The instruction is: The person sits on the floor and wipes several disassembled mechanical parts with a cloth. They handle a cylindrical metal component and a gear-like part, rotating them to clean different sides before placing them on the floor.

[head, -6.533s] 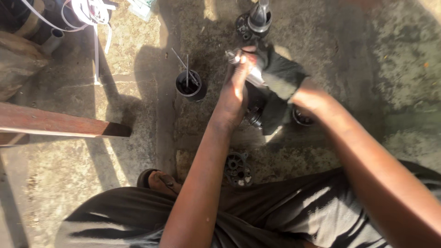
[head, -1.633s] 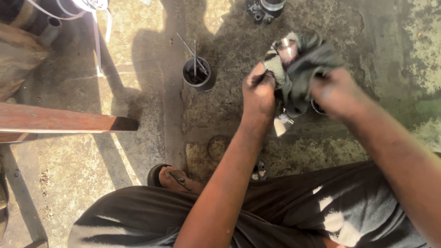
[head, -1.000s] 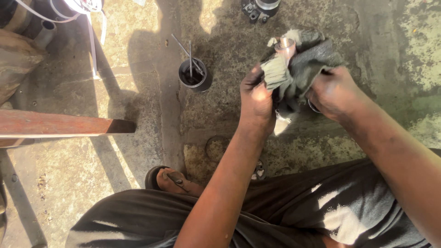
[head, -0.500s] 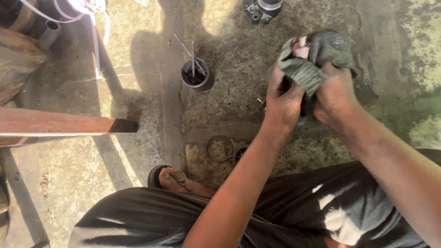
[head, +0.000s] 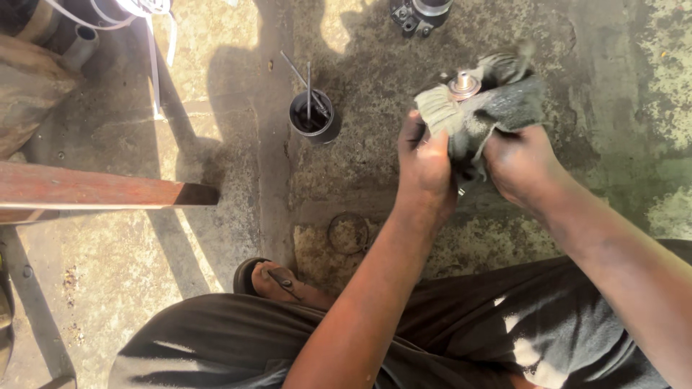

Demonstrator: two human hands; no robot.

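Both hands, left hand [head: 425,162] and right hand [head: 520,166], clenched on grimy rag [head: 497,112] at 1 o'clock; shiny metal part [head: 463,85] poking out, mostly wrapped, hard to make out.

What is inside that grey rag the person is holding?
A shiny metal part pokes out of the top of the grey rag, gripped by the left hand and right hand. The cloth hides the rest.

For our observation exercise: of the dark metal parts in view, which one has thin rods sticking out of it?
The black cylindrical metal cup standing on the concrete floor, left of the hands. Thin rods stick up from it; the top-edge part has none.
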